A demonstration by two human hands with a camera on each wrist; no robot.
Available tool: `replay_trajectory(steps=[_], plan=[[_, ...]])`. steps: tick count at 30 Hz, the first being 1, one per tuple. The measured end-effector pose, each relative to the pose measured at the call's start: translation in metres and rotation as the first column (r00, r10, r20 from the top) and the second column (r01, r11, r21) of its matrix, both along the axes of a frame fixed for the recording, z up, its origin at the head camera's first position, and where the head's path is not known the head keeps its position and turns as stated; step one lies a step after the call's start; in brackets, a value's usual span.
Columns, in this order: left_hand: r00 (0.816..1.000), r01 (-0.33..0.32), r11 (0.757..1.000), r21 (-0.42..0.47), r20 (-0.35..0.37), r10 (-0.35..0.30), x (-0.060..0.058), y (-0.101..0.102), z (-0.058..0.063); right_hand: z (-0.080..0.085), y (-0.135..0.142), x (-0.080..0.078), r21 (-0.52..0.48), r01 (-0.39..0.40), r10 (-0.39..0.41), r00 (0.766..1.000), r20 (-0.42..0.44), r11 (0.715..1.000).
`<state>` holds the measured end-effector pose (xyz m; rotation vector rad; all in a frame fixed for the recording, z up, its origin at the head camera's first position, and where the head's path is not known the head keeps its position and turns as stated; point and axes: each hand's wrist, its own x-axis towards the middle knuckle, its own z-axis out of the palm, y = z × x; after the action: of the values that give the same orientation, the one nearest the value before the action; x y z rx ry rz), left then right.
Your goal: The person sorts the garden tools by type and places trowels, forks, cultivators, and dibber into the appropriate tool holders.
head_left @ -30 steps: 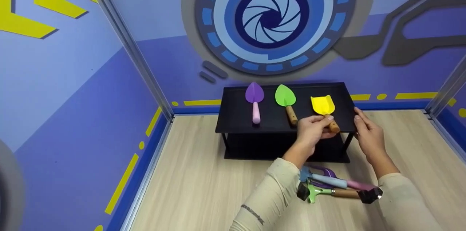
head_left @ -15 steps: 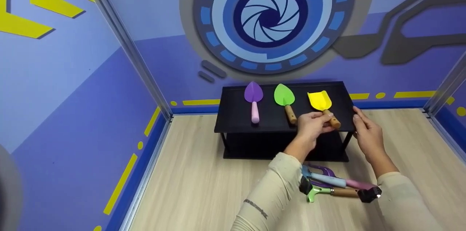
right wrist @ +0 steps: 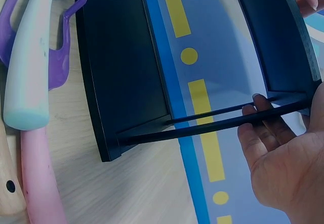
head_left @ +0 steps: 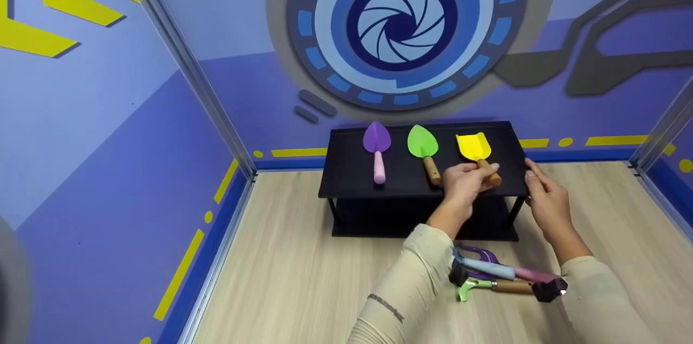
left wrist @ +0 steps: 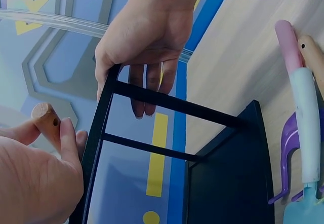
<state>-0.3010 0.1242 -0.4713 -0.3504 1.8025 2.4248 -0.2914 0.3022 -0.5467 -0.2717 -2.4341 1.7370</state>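
Observation:
My left hand (head_left: pixel 464 184) pinches the wooden handle (left wrist: pixel 46 121) of a yellow hand shovel (head_left: pixel 474 145), between thumb and fingers, over the right part of the two-tier black shelf (head_left: pixel 352 176). Its blade points toward the back wall. My right hand (head_left: pixel 551 203) grips the shelf's right end, thumb by the top edge; in the right wrist view its fingers (right wrist: pixel 260 127) reach around the end posts. Left of the shovel, a green trowel (head_left: pixel 423 141) with a wooden handle and a purple trowel (head_left: pixel 377 138) with a pink handle lie on the top board, blades toward the wall.
On the wooden tabletop (head_left: pixel 287 279) before the shelf lie several more garden tools: a blue-handled tool (head_left: pixel 490 268), a purple fork (right wrist: pixel 61 67) with a pink handle, and a green-headed tool (head_left: pixel 476 285). A patterned blue wall (head_left: pixel 243 100) stands close behind the shelf.
My left hand has shifted the yellow shovel slightly back and to the left, and its blade angle has changed a little. My right hand stays on the shelf's end.

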Motion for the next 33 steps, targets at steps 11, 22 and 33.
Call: replay_trajectory(steps=[11,22,33], plan=[[1.0,0.014,0.994,-0.107,0.007,-0.014,-0.005,0.0,0.001,0.002,-0.002,0.002,-0.009,-0.001,0.001,1.0,-0.009,1.0],[0.999,0.04,0.986,-0.163,0.008,-0.039,-0.007,0.002,0.003,0.001,0.001,0.003,0.017,-0.009,0.009,1.0,-0.006,1.0],[0.998,0.038,0.981,-0.192,0.055,-0.028,-0.011,0.003,0.008,0.0,0.0,0.002,0.005,-0.009,0.009,1.0,0.0,1.0]])
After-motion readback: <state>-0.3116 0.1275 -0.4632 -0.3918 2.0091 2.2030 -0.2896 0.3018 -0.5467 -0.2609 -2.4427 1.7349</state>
